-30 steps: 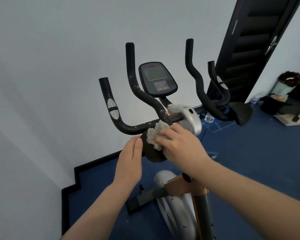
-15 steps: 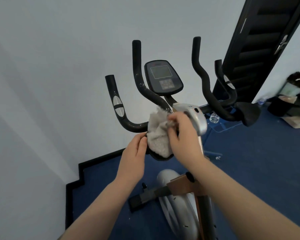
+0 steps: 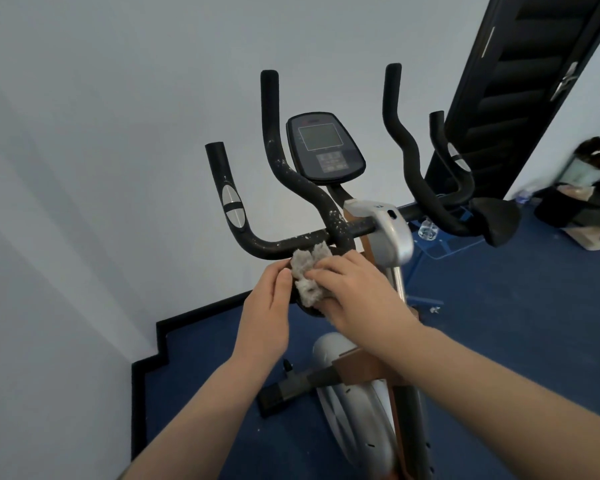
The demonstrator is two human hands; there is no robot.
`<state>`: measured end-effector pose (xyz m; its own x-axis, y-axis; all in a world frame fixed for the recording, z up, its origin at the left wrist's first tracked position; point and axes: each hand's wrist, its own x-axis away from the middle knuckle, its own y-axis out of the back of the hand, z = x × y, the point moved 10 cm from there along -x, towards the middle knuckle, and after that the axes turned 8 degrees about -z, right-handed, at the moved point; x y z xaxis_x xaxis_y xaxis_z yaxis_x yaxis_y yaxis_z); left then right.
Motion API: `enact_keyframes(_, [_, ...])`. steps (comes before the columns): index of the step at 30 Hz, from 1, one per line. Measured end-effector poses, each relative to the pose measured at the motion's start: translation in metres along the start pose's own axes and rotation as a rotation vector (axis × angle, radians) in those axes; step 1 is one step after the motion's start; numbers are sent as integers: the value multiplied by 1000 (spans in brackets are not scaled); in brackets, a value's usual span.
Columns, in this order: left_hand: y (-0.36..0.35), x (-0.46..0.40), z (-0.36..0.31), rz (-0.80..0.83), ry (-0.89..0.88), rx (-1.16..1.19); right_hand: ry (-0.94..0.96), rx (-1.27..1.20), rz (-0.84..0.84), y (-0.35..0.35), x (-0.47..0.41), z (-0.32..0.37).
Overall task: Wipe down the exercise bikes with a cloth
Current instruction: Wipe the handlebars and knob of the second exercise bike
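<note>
Two hands wiping an exercise bike (image 3: 392, 237)
Right hand (image 3: 364, 292) presses a clenched grip on grey cloth (image 3: 307, 271) against the black pad; left hand (image 3: 267, 306) steadies it, grip unclear

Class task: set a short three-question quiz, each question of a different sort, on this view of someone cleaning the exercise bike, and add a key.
1. True or false: the right hand presses the cloth against the black pad below the handlebar.
2. Multiple choice: the console sits (A) between the two tall inner bar ends, (B) on the floor, (C) under the cloth.
3. Short answer: what marks show on the handlebar foam near the cloth?

Key
1. True; the left hand steadies the pad's other side.
2. A.
3. White specks, likely worn or flaking foam.
</note>
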<state>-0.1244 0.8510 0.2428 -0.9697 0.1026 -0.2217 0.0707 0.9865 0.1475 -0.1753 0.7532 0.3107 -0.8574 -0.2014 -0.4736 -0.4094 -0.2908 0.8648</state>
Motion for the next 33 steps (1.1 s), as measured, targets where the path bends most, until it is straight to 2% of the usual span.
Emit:
enact_keyframes(3, [1, -1, 0, -3, 2, -8, 67, 67, 208, -2, 19, -8])
enact_keyframes(4, [1, -1, 0, -4, 0, -9, 61, 70, 226, 5, 21, -13])
enact_keyframes(5, [1, -1, 0, -7, -1, -4, 14, 49, 185, 18, 18, -20])
enact_keyframes(8, [0, 0, 3, -13, 3, 17, -129, -49, -158, 51, -11, -31])
enact_keyframes(9, [-1, 1, 3, -15, 3, 27, -148, -27, -192, 47, -20, -26])
enact_keyframes(11, [0, 0, 2, -15, -7, 37, -112, 82, -107, 12, -28, -7])
enact_keyframes(13, [-1, -1, 2, -8, -11, 38, -95, 70, -46, -10, -15, 3])
enact_keyframes(16, [0, -1, 2, -15, -14, 35, -35, -68, 85, -7, 18, -3])
enact_keyframes(18, [0, -1, 2, -19, -22, 22, 1, -53, 165, 7, 30, -13])
enact_keyframes(22, [-2, -2, 0, -45, -29, 12, -93, -29, -116, 45, -4, -31])
enact_keyframes(24, [-2, -2, -1, -63, -22, 13, -69, 140, -65, 23, -18, -16])
enact_keyframes(26, [0, -4, -2, -74, -32, 12, -86, 193, -13, -2, -11, -7])
enact_keyframes(28, [2, -3, -1, -76, -40, 30, -86, 135, 42, -6, 7, -6])
enact_keyframes(31, [6, -1, 4, -75, -26, 68, -111, -79, 136, 3, 16, -20])
enact_keyframes(33, [6, -1, 7, -74, -16, 85, -205, -220, -9, 20, -1, -29])
